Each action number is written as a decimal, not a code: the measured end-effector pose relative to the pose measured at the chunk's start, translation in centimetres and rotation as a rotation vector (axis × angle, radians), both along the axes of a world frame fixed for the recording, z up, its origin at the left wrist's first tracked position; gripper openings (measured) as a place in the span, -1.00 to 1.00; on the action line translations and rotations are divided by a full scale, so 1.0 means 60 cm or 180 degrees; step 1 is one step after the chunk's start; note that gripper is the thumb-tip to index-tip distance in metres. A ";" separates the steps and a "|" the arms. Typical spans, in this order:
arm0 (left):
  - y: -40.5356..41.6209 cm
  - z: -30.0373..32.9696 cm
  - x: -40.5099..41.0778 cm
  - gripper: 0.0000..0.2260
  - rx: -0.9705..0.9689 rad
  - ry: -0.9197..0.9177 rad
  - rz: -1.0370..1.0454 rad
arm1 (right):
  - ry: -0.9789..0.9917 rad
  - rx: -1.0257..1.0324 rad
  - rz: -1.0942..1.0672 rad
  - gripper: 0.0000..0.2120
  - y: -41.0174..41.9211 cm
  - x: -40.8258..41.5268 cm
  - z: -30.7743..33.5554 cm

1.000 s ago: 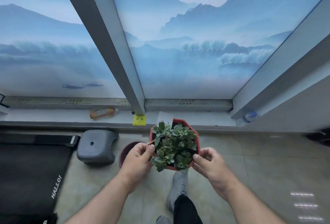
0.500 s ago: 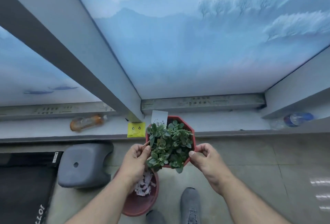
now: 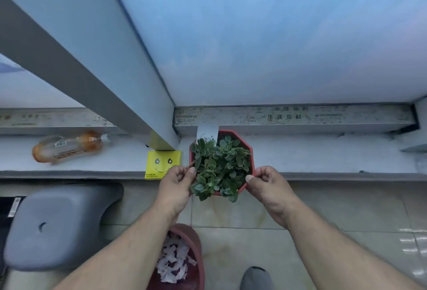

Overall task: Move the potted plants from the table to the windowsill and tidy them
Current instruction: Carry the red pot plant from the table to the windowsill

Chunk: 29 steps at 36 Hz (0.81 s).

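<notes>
Two hands pinch red octagonal plastic pot of green succulent (image 3: 221, 167) | left hand (image 3: 176, 188), right hand (image 3: 268, 185) closed on opposite rims | pot over grey stone windowsill (image 3: 323, 158) edge, partly overhanging | you risk tipping it floorward if released early.

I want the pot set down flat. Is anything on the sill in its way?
Nothing visible blocks it. The red pot, held by both hands, is over bare windowsill; the yellow note and orange bottle lie left.
</notes>
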<state>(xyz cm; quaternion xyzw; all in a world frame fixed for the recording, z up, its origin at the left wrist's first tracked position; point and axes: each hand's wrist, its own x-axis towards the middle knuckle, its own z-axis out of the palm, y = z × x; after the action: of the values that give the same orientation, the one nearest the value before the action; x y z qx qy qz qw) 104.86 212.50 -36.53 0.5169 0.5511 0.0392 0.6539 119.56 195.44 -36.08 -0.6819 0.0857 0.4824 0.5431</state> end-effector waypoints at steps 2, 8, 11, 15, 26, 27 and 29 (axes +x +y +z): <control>0.010 -0.014 0.005 -0.89 0.0027 -0.0019 -0.0003 | 0.0021 0.0098 0.0017 -0.89 0.009 0.004 -0.016; 0.029 -0.019 0.019 -0.86 0.0129 -0.0066 -0.0054 | 0.0017 0.0213 -0.0102 -0.89 0.025 0.019 -0.019; 0.031 -0.020 0.021 -0.86 0.0150 -0.0018 -0.0051 | 0.0008 0.0173 -0.0071 -0.89 0.029 0.020 -0.019; 0.031 -0.017 0.023 -0.85 0.0129 0.0030 -0.0052 | 0.0036 0.0147 -0.0108 -0.89 0.030 0.020 -0.018; 0.031 0.002 0.016 -0.86 0.0035 0.0279 -0.0159 | -0.0191 -0.0270 0.0203 -0.85 0.028 0.012 -0.007; 0.030 0.006 0.011 -0.86 0.0024 0.0369 -0.0178 | -0.0198 -0.0332 0.0224 -0.76 0.025 0.009 -0.001; 0.026 0.032 -0.002 -0.84 0.0056 0.0530 -0.0118 | -0.0236 -0.0546 0.0249 -0.58 0.013 0.001 0.029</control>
<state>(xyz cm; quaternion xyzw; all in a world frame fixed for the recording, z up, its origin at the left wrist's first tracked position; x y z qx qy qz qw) 104.74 214.05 -34.61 0.5342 0.5936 -0.0113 0.6018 119.64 196.21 -34.32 -0.7461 0.0797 0.4686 0.4663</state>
